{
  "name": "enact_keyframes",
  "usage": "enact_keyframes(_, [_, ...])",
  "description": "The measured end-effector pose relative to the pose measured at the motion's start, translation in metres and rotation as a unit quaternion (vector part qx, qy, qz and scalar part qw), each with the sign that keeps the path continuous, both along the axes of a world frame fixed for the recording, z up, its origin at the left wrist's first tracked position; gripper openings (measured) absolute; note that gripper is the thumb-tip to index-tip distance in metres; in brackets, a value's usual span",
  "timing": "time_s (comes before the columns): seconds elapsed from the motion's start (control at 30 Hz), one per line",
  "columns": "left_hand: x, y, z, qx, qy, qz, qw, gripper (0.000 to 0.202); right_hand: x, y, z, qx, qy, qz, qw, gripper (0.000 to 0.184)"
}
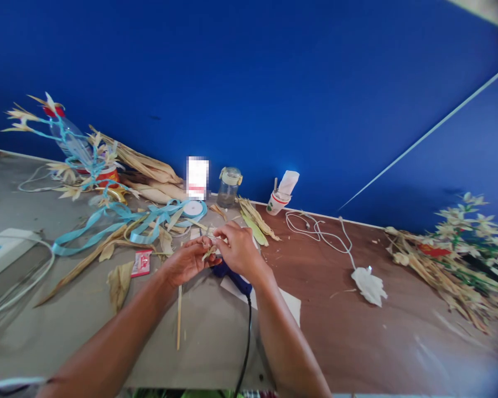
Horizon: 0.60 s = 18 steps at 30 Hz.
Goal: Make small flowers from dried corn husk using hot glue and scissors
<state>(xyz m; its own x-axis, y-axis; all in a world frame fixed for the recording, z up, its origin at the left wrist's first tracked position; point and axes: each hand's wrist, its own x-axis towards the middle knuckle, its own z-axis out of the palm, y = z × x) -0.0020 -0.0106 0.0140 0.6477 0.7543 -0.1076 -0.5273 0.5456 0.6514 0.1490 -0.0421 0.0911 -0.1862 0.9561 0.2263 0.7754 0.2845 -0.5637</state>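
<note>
My left hand point(188, 260) is closed, with its fingertips pinching a small pale piece of dried corn husk point(209, 253). My right hand point(241, 247) meets it from the other side, thumb and fingers closed on the same husk piece. Just below my right hand lies a dark blue glue gun point(238, 282), its black cord point(248, 326) running to the front edge. A white sheet point(288, 307) shows partly under the glue gun and my right forearm. Beneath my left wrist lies a thin wooden stick point(179, 326).
Blue ribbon point(89, 236), loose husks point(120, 284) and a red packet point(141, 263) lie left. Behind stand a glass jar point(228, 190) and a paper cup point(276, 203). A white cable point(323, 235), crumpled tissue point(369, 286) and husk flowers point(468, 226) are right; a power strip point(8, 251) is far left.
</note>
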Motion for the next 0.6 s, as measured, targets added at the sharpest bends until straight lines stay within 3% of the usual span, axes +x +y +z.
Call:
enact_keyframes(0.17, [-0.005,0.008,-0.001,-0.04,-0.02,0.086,0.995,0.006,0.011,0.004,-0.008,-0.037,0.022,-0.053,0.998,0.016])
enact_keyframes(0.4, [-0.011,0.015,-0.005,-0.079,-0.045,0.152,0.984,0.009,0.024,-0.025,-0.021,-0.161,-0.133,-0.06,0.976,0.024])
enact_keyframes(0.6, [-0.011,0.017,-0.009,-0.064,-0.058,0.15,0.985,0.009,0.015,-0.052,-0.053,-0.175,-0.207,-0.114,0.956,0.057])
